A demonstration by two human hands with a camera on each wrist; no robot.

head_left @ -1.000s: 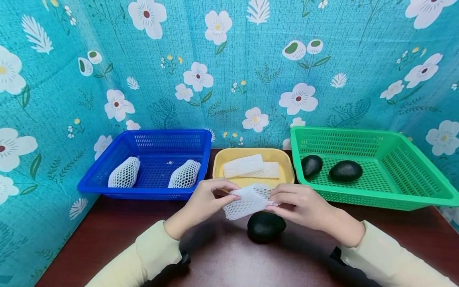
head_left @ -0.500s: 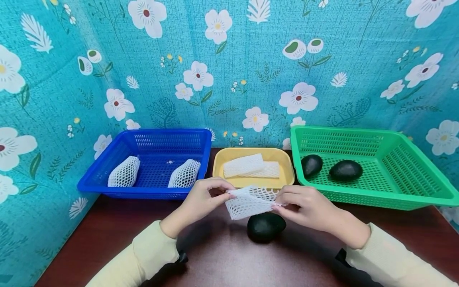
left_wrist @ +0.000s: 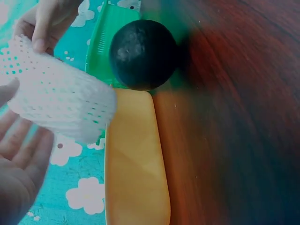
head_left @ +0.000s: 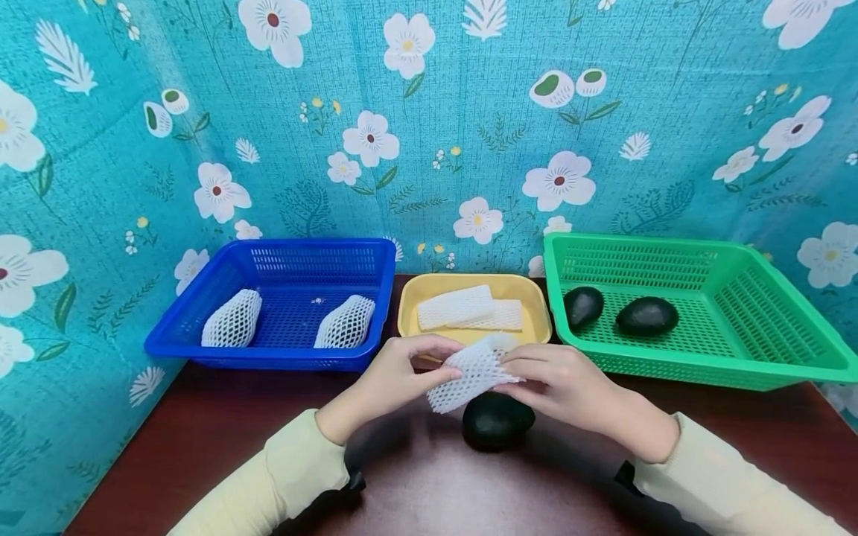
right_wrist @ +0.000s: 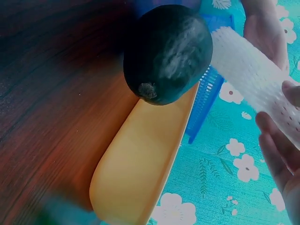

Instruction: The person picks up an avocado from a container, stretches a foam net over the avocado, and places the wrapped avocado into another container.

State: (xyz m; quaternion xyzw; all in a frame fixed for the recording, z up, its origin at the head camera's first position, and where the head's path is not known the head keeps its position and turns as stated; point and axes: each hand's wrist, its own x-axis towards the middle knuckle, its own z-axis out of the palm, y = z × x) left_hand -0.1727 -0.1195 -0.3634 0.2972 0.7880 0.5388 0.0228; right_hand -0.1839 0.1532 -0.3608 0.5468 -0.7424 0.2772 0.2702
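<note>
A white foam net sleeve (head_left: pixel 473 374) is held up over the table between both hands. My left hand (head_left: pixel 395 376) pinches its left side between thumb and fingers. At its right end, my right hand (head_left: pixel 566 380) grips the edge with thumb and fingertips. Just below and behind the sleeve a dark avocado (head_left: pixel 497 424) lies on the table, touched by neither hand. In the right wrist view the avocado (right_wrist: pixel 168 54) shows its stem end, and the sleeve (right_wrist: pixel 248 70) slants beside it. The left wrist view shows the sleeve (left_wrist: pixel 61 91) as a flattened tube.
A yellow tray (head_left: pixel 409 327) with flat foam net sleeves (head_left: pixel 456 307) stands behind the hands. The blue basket (head_left: pixel 268 357) at left holds two net-wrapped fruits (head_left: pixel 232 320). At right, the green basket (head_left: pixel 704 365) holds two bare avocados (head_left: pixel 646 317). A flowered curtain (head_left: pixel 429 149) hangs behind.
The sleeve has turned from nearly level to a steeper slant, its right end raised. My left hand has shifted right, closer to the right hand. The avocado on the table stays put.
</note>
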